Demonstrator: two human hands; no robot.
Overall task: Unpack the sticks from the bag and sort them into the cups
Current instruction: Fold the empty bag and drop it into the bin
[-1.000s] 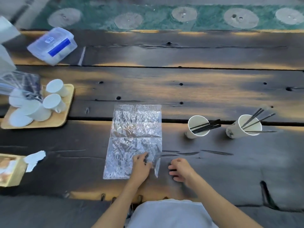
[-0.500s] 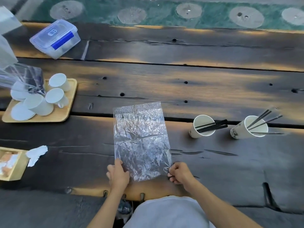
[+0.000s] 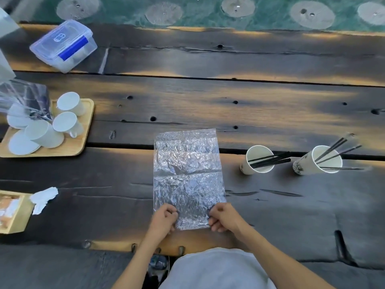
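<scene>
I record a dark, weathered wooden table (image 3: 208, 105) of broad planks, with knot holes and long cracks. At its far left corner stands a clear plastic lidded box (image 3: 63, 45) with a blue clip on one side, lid on. To my left sits a light wooden tray (image 3: 83, 130) carrying several white ceramic cups (image 3: 68, 124) lying on their sides and a white saucer (image 3: 21, 142); a crinkled clear wrapper (image 3: 25, 99) lies across the tray's far end. Nearer me, at the left edge, a small wooden box (image 3: 12, 211) holds pale contents I cannot identify, with a white scrap (image 3: 42, 198) touching its corner. Beyond the table lies a green surface (image 3: 198, 9) bearing pale round discs.
</scene>
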